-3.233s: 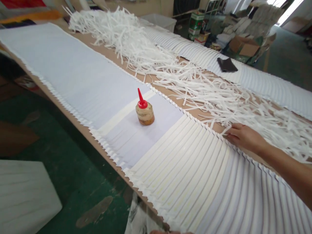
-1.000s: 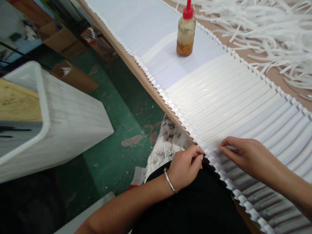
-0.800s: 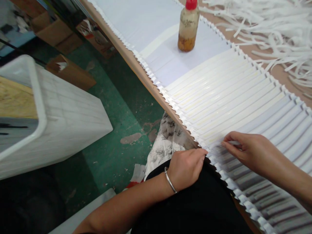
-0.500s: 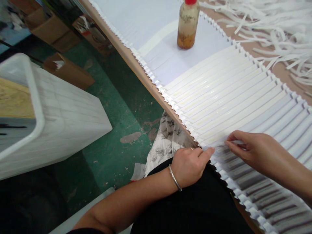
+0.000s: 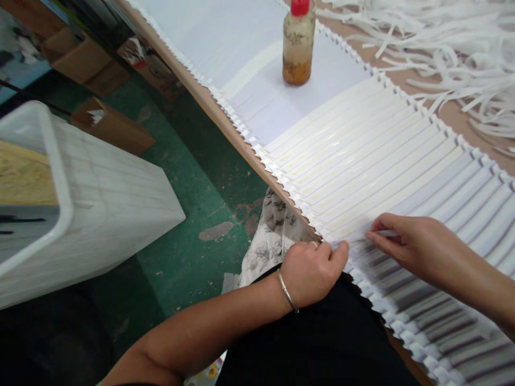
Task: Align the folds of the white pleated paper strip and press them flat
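Observation:
A long row of overlapping white sheets (image 5: 386, 166) runs along the wooden table's near edge (image 5: 237, 140). My left hand (image 5: 314, 271), with a metal bangle on the wrist, is closed at that edge, thumb pressing the end of one sheet. My right hand (image 5: 414, 247) lies on the sheets just right of it, fingertips pinched on the same sheet's strip. A glue bottle with a red cap (image 5: 298, 44) stands upright on the sheets farther along.
A heap of loose white paper strips (image 5: 454, 59) covers the table's far side. A white plastic bin (image 5: 80, 198) stands on the green floor at left, with cardboard boxes (image 5: 112, 126) behind it. Patterned cloth (image 5: 273, 236) hangs below the table edge.
Earlier my right hand was at the far edge by the strip heap; my view has dropped to the near edge. Over the last second my left thumb has slid right along the sheet's end.

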`<action>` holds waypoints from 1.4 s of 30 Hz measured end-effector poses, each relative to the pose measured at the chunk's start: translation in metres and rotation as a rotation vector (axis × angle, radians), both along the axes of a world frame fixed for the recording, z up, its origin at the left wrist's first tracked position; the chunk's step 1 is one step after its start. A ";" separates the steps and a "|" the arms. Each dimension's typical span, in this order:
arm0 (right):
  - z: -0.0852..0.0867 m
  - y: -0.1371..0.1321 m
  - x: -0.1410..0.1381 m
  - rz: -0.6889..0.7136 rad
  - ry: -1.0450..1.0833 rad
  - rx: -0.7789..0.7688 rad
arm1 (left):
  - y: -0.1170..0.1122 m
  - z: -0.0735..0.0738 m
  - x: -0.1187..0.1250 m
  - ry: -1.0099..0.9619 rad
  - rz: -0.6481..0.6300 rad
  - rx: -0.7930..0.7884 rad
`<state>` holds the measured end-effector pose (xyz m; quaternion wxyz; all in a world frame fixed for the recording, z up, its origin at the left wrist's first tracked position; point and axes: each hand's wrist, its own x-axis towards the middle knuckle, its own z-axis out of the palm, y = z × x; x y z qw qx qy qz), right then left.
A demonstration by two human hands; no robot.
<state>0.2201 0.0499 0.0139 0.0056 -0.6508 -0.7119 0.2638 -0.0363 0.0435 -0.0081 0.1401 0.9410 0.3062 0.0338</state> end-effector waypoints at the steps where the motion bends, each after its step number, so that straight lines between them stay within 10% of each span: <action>1: 0.001 0.002 0.004 0.001 0.000 0.005 | 0.001 0.002 0.000 0.015 -0.011 -0.005; 12: 0.026 0.046 0.100 -0.137 -0.116 0.063 | 0.008 0.008 0.002 0.075 -0.075 0.018; 32: -0.001 0.058 0.103 -0.171 -0.079 0.084 | 0.005 0.000 0.000 0.006 -0.002 0.107; 42: 0.003 0.098 0.180 -0.196 -0.128 0.127 | 0.002 -0.005 -0.001 -0.002 0.018 0.113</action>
